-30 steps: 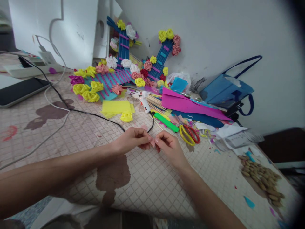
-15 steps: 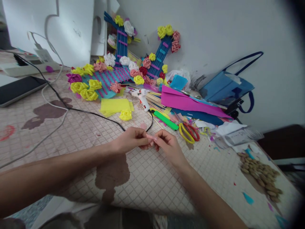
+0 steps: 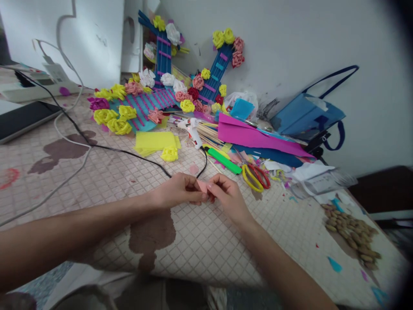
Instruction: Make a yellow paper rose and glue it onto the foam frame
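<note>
Pink paper piece [image 3: 203,186] is up btwn the fingertips of both hands, just over the table [image 3: 206,245]; R hand [image 3: 229,194] pinches it w/ thumb + index, other fingers curled under; L hand [image 3: 182,189] has its bent fingers on the other end, thumb tip a bit lower, so it's grasping too, tho exact contact on that side is part-hidden; small pink square [image 3: 194,168] lies flat just past the fingers, nr the blk cord [image 3: 205,163] that runs to the white glue gun [image 3: 194,134]; bright-green flat-handled tool [image 3: 224,160] just R of the cord; scissors w/ yellow + red handles [image 3: 244,176] beside that, beyond R hand; yellow crepe-type sheets [image 3: 155,141] stacked farther up on the L, w/ yellow paper rosette [image 3: 169,153] at their near edge; thin wooden sticks [image 3: 211,137] bundled btwn glue gun and magenta sheet [image 3: 254,137]; behind, blue + teal strip panels [image 3: 151,103] trimmed w/ paper flowers, two leaning up at the wall; blue bag [image 3: 303,116] tilted, far R; pile of peanut-like pods [image 3: 353,234] nr the table's R edge; blk-screened phone or tablet [image 3: 29,120] far L, nr white power strip [image 3: 13,91].
</note>
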